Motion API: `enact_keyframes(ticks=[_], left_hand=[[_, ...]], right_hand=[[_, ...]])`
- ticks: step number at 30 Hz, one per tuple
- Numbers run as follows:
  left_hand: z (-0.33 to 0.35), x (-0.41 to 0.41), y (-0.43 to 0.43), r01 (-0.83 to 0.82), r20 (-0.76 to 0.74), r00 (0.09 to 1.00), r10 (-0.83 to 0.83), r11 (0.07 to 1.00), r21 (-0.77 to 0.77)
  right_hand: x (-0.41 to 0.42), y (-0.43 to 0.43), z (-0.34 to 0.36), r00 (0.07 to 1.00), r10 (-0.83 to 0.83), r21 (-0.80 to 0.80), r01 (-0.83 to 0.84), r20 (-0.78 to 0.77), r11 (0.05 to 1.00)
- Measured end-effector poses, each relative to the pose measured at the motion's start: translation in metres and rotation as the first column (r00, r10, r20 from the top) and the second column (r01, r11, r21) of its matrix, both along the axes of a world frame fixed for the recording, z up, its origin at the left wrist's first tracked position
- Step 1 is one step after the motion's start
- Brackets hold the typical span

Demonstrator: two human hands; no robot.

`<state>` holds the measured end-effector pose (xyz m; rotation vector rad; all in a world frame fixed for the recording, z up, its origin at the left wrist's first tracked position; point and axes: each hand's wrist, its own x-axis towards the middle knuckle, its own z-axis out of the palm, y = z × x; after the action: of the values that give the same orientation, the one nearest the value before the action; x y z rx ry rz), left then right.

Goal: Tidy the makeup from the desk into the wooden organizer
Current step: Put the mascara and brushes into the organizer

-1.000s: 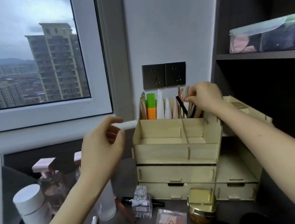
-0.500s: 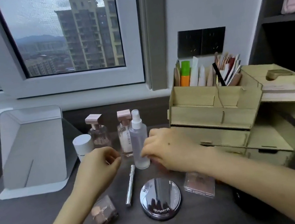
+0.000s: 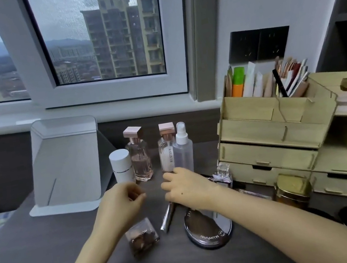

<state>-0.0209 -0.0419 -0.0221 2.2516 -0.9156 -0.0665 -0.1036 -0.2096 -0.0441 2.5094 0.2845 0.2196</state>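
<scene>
The right hand [image 3: 188, 189] is covering the top end of the silver tube [image 3: 167, 219]; I cannot tell its grip. Beside it, the left hand [image 3: 121, 206] is hovering, grip loosely curled, empty.

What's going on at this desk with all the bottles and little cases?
A person is tidying makeup. The right hand reaches down over a silver tube lying by the spray bottle; whether it grips is hidden. The left hand hovers loosely curled, apparently empty. The wooden organizer stands to the right, partly filled.
</scene>
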Motion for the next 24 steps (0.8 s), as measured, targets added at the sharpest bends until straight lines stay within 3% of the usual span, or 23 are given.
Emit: enact_keyframes(ticks=[3,6,10,12,16,24], left_hand=[[-0.002,0.004,0.001,-0.01,-0.001,1.0,0.01,1.0,-0.017],[-0.004,0.002,-0.004,0.003,-0.012,1.0,-0.003,1.0,-0.026],[-0.009,-0.017,-0.031,0.077,0.02,0.997,-0.076,0.996,-0.034],[-0.013,-0.035,-0.053,0.15,0.042,0.988,-0.149,0.988,-0.027],[-0.027,-0.067,-0.096,0.191,0.061,0.98,-0.191,0.982,0.009],[-0.053,-0.072,-0.141,0.078,0.066,0.994,-0.092,0.979,0.191]], right_hand=[[-0.015,0.002,0.011,0.99,0.042,0.123,-0.058,0.134,0.991],[-0.045,-0.005,0.027,0.981,-0.051,0.345,-0.018,0.189,0.938],[-0.094,-0.017,0.061,0.937,-0.336,0.726,0.168,0.092,0.667],[-0.116,-0.02,0.075,0.898,-0.422,0.825,0.142,0.126,0.547],[-0.145,-0.025,0.087,0.795,-0.573,0.904,0.075,0.201,0.421],[-0.173,-0.039,0.08,0.694,-0.689,0.934,0.065,0.209,0.35]])
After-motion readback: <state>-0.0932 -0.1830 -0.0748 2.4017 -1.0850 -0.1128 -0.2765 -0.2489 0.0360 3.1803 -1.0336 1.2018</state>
